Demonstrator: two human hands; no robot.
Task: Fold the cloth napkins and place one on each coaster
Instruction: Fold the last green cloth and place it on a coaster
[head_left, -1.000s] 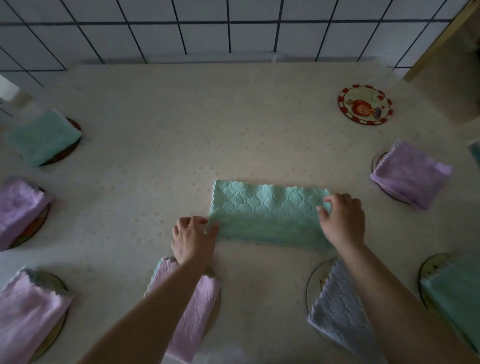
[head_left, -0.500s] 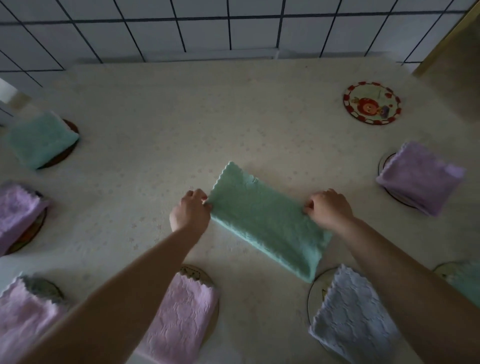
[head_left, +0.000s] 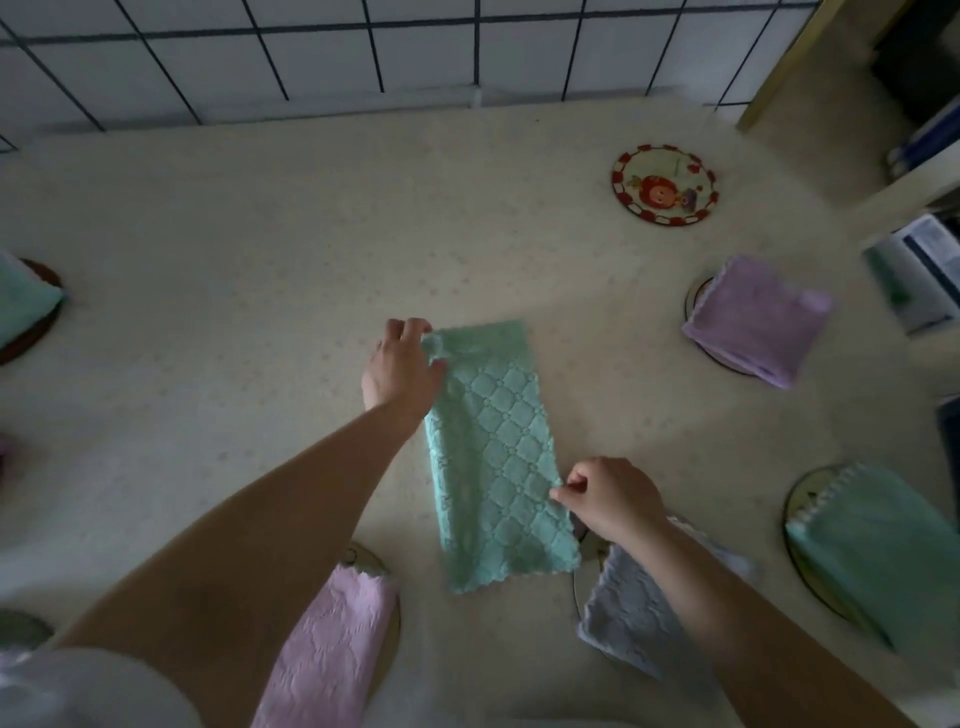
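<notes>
Green napkin (head_left: 496, 457) folded lengthwise mid-table, left hand (head_left: 402, 371) pinching its far corner, right hand (head_left: 613, 499) pinching its near right edge, bare coaster (head_left: 665, 184) toward the far right corner

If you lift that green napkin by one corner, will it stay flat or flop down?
Probably flop: the green napkin already curls where the left hand holds its corner. It looks soft and quilted, so likely light. The right hand pinches its edge, suggesting it is not slippery.
</notes>
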